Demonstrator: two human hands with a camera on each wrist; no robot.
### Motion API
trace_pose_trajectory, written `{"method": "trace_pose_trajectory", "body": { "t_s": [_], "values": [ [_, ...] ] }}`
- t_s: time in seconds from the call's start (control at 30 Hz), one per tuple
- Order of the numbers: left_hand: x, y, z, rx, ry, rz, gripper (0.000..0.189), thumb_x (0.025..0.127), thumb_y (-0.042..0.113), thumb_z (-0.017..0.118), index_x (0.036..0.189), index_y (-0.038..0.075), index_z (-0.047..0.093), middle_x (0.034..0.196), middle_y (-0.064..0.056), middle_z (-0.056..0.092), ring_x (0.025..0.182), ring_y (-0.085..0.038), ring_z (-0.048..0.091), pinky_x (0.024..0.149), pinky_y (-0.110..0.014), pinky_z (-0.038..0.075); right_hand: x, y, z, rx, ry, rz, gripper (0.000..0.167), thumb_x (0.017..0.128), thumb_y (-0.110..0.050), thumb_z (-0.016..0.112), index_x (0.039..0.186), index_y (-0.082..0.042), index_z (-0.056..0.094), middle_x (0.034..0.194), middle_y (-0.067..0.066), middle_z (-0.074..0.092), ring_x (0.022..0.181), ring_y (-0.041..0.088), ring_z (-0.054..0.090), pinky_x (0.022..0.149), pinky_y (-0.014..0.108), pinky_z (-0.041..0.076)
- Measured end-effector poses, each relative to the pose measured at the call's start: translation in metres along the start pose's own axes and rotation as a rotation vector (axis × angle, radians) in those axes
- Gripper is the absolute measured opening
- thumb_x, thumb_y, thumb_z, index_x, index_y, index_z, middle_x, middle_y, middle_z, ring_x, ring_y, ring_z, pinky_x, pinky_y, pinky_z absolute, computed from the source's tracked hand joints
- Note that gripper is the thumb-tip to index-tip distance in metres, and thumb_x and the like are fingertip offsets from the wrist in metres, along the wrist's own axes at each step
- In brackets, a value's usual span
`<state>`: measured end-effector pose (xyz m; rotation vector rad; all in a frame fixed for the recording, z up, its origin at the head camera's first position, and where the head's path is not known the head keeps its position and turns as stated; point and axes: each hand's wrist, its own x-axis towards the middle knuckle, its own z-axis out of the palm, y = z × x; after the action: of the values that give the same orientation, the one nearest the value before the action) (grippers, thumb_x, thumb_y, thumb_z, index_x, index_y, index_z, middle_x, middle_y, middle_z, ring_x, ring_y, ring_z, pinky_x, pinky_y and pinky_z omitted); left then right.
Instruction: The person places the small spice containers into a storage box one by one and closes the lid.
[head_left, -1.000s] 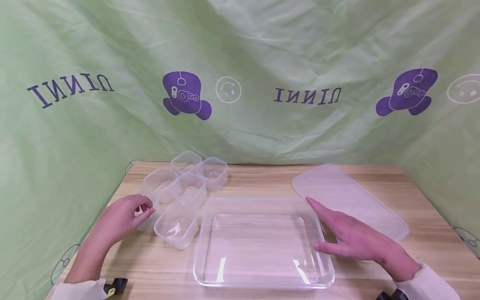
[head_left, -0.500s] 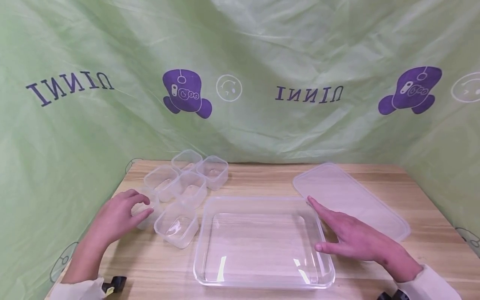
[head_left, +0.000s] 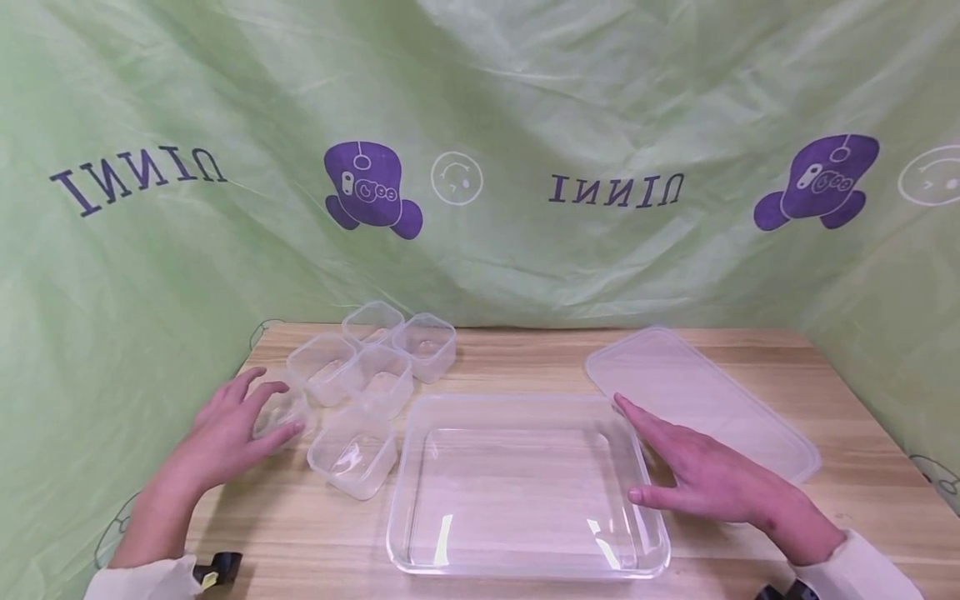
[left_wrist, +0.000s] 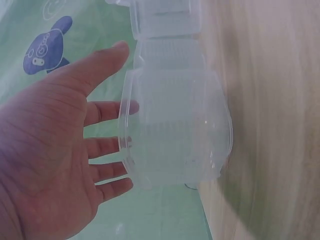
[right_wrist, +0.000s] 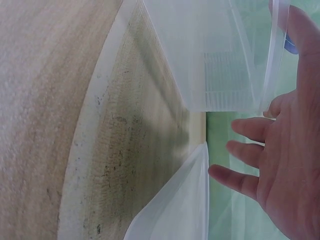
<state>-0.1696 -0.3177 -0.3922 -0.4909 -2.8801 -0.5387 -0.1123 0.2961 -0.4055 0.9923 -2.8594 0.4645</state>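
My left hand [head_left: 225, 433] hovers at the left of the table, thumb and fingers spread apart around the leftmost small clear plastic container [left_wrist: 175, 125]. In the left wrist view the fingertips show past its rim; whether they touch it I cannot tell. The big rectangular clear container [head_left: 517, 500] stands at the middle front, with nothing seen inside. Over its right rim lies my right hand [head_left: 705, 475], fingers straight and thumb out over the wall. In the right wrist view, that hand's fingers [right_wrist: 245, 182] are extended beside the big container's wall.
Several more small clear containers cluster at the back left, one [head_left: 352, 454] close to the big container's left wall. A flat translucent lid [head_left: 697, 400] lies at the right on the wooden table [head_left: 517, 358]. A green curtain [head_left: 495, 267] hangs behind and at both sides.
My left hand has opened from a loose curl and shifted slightly left, uncovering more of the leftmost small container. The right hand and the containers stay in place.
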Motion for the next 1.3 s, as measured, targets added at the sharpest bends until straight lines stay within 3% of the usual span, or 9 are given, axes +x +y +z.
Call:
{"method": "trace_pose_trajectory", "body": {
  "t_s": [0.13,0.23,0.47,0.83,0.97,1.1,1.3],
  "values": [
    [0.001,-0.004,-0.002,-0.014,-0.010,-0.033,0.061,0.093,0.043,0.075,0.134,0.002,0.056,0.151,-0.040,0.029,0.134,-0.062,0.026,0.100,-0.077,0.023,0.000,0.000,0.000,0.018,0.009,-0.008,0.104,0.092,-0.050,0.075,0.166,-0.014,0.012,0.166,0.008,0.029,0.143,0.029,0.041,0.113,0.014,0.020],
    [0.000,-0.007,-0.002,-0.023,-0.031,-0.061,0.062,0.094,0.043,0.074,0.134,-0.001,0.055,0.149,-0.043,0.030,0.133,-0.063,0.027,0.099,-0.077,0.027,-0.001,0.001,0.001,0.028,0.014,-0.012,0.104,0.092,-0.048,0.076,0.166,-0.014,0.012,0.166,0.008,0.029,0.143,0.030,0.041,0.112,0.010,0.014],
    [-0.002,-0.011,-0.005,-0.051,-0.088,-0.085,0.068,0.097,0.044,0.071,0.136,-0.008,0.051,0.141,-0.038,0.039,0.122,-0.056,0.046,0.096,-0.069,0.040,-0.001,0.001,0.002,0.025,0.011,-0.012,0.103,0.093,-0.048,0.075,0.166,-0.013,0.012,0.166,0.008,0.028,0.143,0.030,0.041,0.112,0.010,0.014],
    [-0.010,-0.020,-0.018,-0.070,-0.143,-0.129,0.075,0.090,0.047,0.079,0.139,-0.003,0.052,0.131,-0.028,0.052,0.105,-0.042,0.059,0.082,-0.055,0.050,-0.002,0.000,0.003,0.045,0.003,0.007,0.103,0.093,-0.046,0.076,0.167,-0.015,0.010,0.166,0.009,0.030,0.143,0.029,0.041,0.112,0.011,0.016],
    [-0.010,-0.024,-0.021,-0.054,-0.144,-0.101,0.065,0.086,0.043,0.083,0.128,-0.001,0.061,0.121,-0.025,0.061,0.104,-0.040,0.060,0.081,-0.052,0.049,-0.003,0.000,0.003,0.031,0.003,0.017,0.104,0.092,-0.046,0.076,0.167,-0.015,0.010,0.163,0.010,0.034,0.141,0.028,0.044,0.113,0.019,0.027],
    [-0.010,-0.026,-0.022,-0.043,-0.141,-0.086,0.058,0.084,0.042,0.085,0.120,0.001,0.065,0.118,-0.023,0.063,0.104,-0.041,0.059,0.083,-0.053,0.049,-0.002,-0.001,0.004,0.017,0.001,0.020,0.104,0.093,-0.049,0.075,0.167,-0.015,0.010,0.161,0.010,0.038,0.140,0.027,0.046,0.110,0.039,0.043],
    [-0.010,-0.027,-0.022,-0.037,-0.123,-0.053,0.039,0.082,0.041,0.087,0.099,0.011,0.068,0.109,-0.013,0.065,0.090,-0.030,0.060,0.075,-0.044,0.049,-0.001,-0.002,0.004,0.033,-0.005,0.028,0.103,0.093,-0.049,0.074,0.167,-0.015,0.010,0.155,0.015,0.046,0.137,0.029,0.049,0.104,0.051,0.047]
  ]
}}
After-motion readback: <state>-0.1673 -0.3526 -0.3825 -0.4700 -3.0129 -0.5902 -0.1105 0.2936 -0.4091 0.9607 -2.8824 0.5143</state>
